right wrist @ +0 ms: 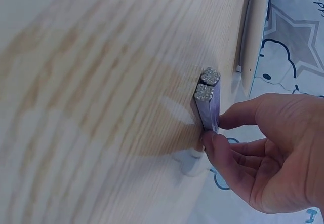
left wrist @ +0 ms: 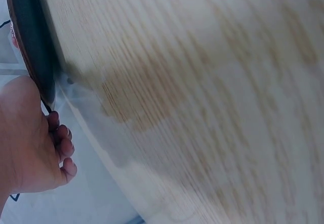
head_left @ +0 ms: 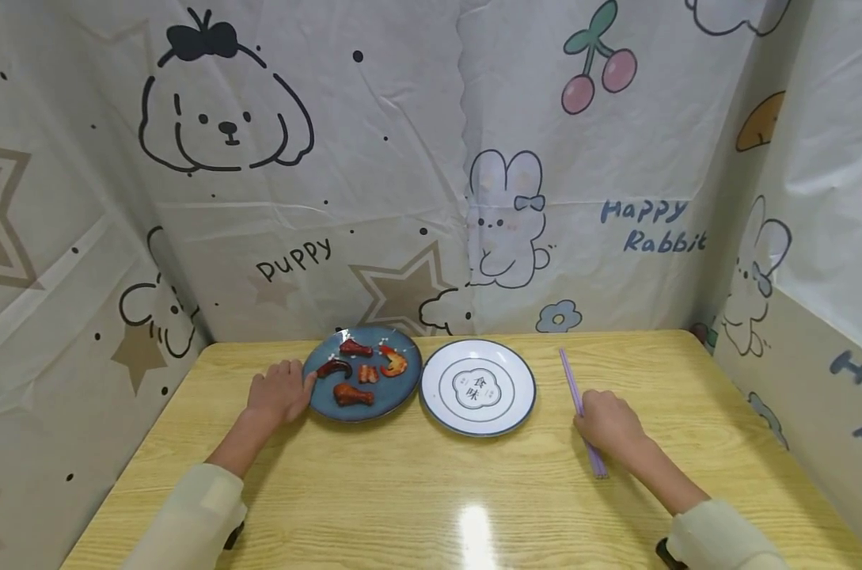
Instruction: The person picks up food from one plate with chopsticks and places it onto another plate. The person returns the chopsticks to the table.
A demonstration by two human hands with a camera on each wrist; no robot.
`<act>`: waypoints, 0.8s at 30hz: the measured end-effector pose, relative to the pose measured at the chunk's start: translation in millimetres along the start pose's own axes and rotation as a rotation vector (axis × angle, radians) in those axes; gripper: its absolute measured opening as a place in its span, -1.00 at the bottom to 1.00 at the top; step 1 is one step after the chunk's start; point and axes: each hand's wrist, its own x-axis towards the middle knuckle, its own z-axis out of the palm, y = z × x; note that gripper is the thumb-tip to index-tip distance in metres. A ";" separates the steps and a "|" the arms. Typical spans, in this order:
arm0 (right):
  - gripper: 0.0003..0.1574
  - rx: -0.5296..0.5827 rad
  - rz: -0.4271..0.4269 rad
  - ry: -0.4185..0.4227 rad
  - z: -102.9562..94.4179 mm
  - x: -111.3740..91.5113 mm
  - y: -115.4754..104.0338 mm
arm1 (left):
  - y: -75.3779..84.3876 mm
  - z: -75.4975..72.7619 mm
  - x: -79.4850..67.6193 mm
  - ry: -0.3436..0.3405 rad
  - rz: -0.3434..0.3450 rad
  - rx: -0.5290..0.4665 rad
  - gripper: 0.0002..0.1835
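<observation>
At the far left of the table, a dark blue plate (head_left: 395, 405) carries several pieces of food that look like drumsticks (head_left: 353, 395), a shrimp (head_left: 395, 362) and a meat chunk (head_left: 367, 374). My left hand (head_left: 281, 392) grips its left rim, thumb over the edge and fingers curled beside it; the left wrist view shows this hand (left wrist: 30, 140) at the plate's edge (left wrist: 33, 36). With thumb and index finger, my right hand (head_left: 611, 423) pinches a pair of purple chopsticks (head_left: 569, 372). Their patterned ends show in the right wrist view, beside the hand (right wrist: 273, 153).
Between the hands lies a white plate (head_left: 438, 396) with a blue rim and printed characters, touching or nearly touching the blue plate. Printed cloth (head_left: 402, 198) hangs behind the wooden table (head_left: 374, 491) and along both sides.
</observation>
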 end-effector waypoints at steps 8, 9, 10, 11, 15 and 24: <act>-0.78 -0.039 0.016 0.003 0.5 4.8 -3.3 | 1.0 -2.3 -0.2 -0.011 -0.002 -0.002 -0.54; -0.78 -0.045 0.018 0.005 0.7 5.0 -3.6 | 1.2 -2.6 -0.4 -0.014 -0.001 0.000 -0.54; -0.78 -0.050 0.020 0.009 1.1 5.0 -3.9 | 1.5 -2.7 -0.6 -0.014 -0.001 0.000 -0.54; -0.78 -0.058 0.019 0.011 1.6 5.1 -4.0 | 1.9 -3.0 -0.9 -0.014 0.000 0.000 -0.54; -0.84 -0.083 0.008 0.026 2.7 4.5 -5.0 | 2.5 -3.0 -1.4 -0.019 -0.002 0.002 -0.55; -0.82 -0.139 0.015 0.052 0.3 5.2 -4.1 | 1.4 -2.6 -0.3 -0.023 -0.001 0.009 -0.54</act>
